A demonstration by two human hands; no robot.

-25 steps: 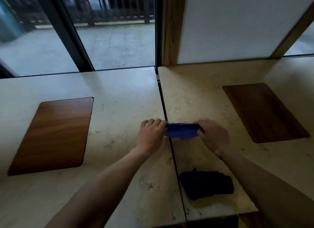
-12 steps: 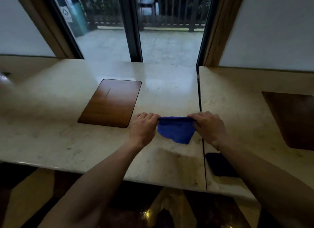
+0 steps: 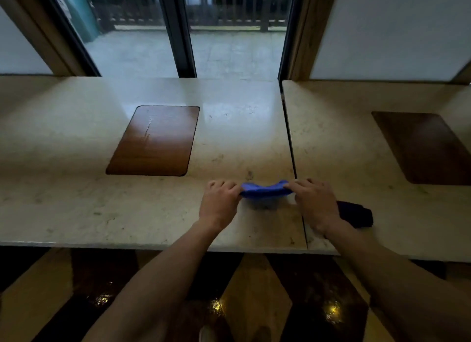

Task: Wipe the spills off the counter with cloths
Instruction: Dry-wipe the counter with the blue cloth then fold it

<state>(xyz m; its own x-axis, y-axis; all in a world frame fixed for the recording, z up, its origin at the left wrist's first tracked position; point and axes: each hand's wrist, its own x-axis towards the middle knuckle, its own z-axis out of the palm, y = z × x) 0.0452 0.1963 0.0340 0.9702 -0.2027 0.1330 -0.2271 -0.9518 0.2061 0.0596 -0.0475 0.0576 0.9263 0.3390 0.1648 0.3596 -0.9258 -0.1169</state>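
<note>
1. The blue cloth [image 3: 265,188] is bunched into a narrow band that we hold stretched between our two hands, just above the counter [image 3: 76,201] near its front edge.
2. Its long axis runs left to right, roughly parallel with the counter's front edge; the middle sags a little and the two ends rise toward our fingers.
3. Our left hand [image 3: 219,204] pinches the left end, fingers curled over it, knuckles up.
4. Our right hand [image 3: 314,201] grips the right end the same way, fingers curled round the fabric.
5. The cloth hangs over the left slab, just left of the dark seam [image 3: 290,142] that splits the counter into two slabs; our right hand sits across that seam.
6. A faint shadow lies on the stone directly under the cloth.
7. A dark cloth [image 3: 356,214] lies on the right slab, just beside our right wrist and partly hidden by it.
8. A wooden inlay [image 3: 155,140] sits in the left slab, well apart from the cloth; a second inlay [image 3: 428,148] sits in the right slab.
</note>
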